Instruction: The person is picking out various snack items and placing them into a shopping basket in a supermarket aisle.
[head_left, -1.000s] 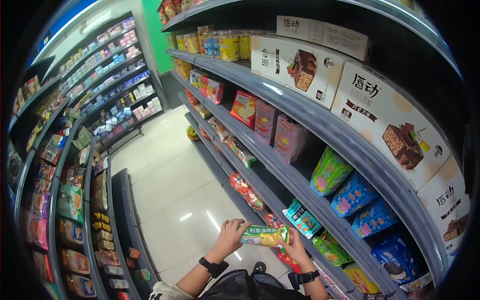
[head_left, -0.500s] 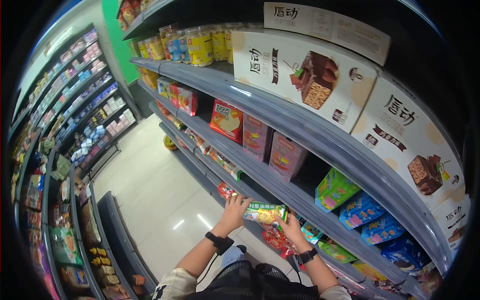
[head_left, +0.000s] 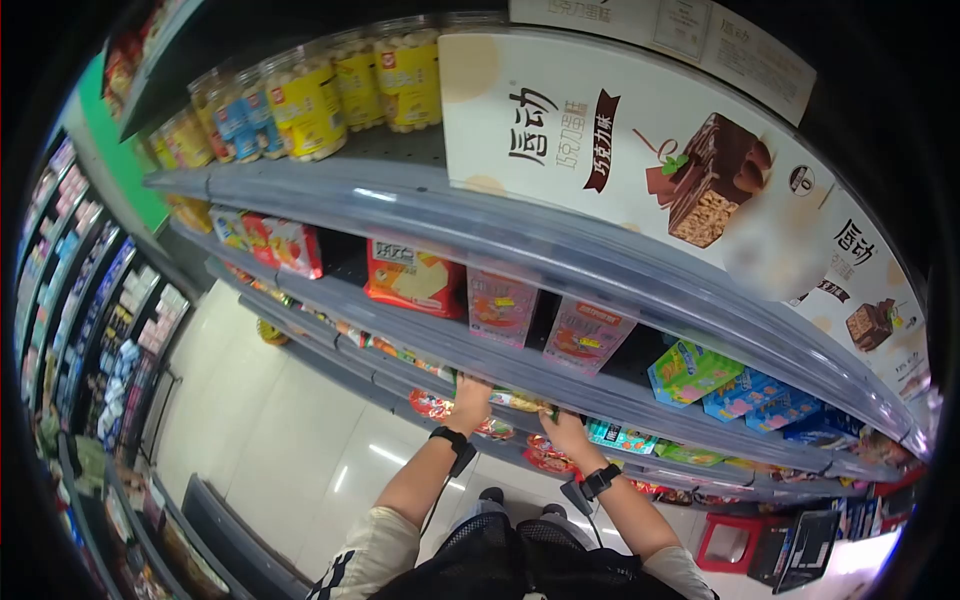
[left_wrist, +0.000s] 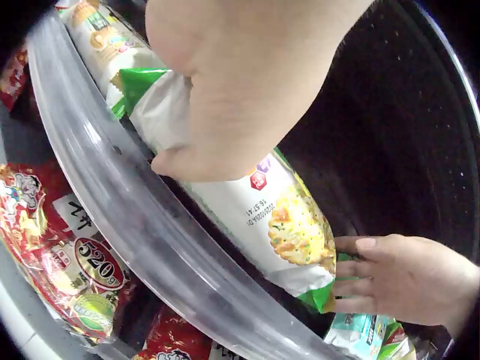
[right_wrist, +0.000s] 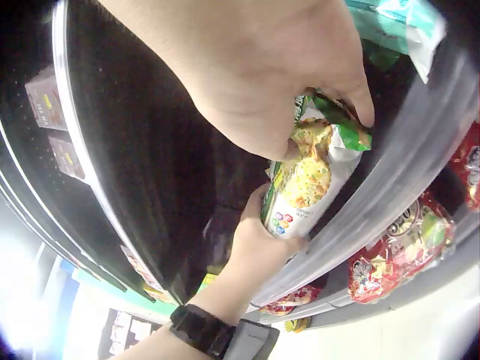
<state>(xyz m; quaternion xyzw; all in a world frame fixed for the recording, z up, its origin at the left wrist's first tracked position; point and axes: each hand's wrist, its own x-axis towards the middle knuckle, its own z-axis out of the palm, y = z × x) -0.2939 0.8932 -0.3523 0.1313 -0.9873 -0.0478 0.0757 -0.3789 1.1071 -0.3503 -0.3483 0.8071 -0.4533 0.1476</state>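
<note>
My left hand (head_left: 470,405) and right hand (head_left: 565,432) hold a white and green cracker packet (left_wrist: 240,214) at the front of a lower shelf. In the left wrist view, the packet lies along the clear shelf edge (left_wrist: 142,225), cracker picture facing up. The left hand grips it around one end, thumb on the near side. At the other green end, the right hand (right_wrist: 330,82) pinches the crimped wrapper between thumb and fingers, as the right wrist view shows. Another cracker packet (left_wrist: 101,37) lies beyond the left hand, end to end with this one.
Red bags (left_wrist: 64,270) fill the shelf below. A teal bag (head_left: 620,437) lies right of my hands. Boxes of chocolate cake (head_left: 620,150), jars (head_left: 305,100) and pink boxes (head_left: 500,310) stand on shelves above. A red stool (head_left: 725,540) is at lower right.
Both hands have carried the cracker packet from in front of my body forward to the lower shelf. The head view has turned and moved closer to the right-hand shelves.
</note>
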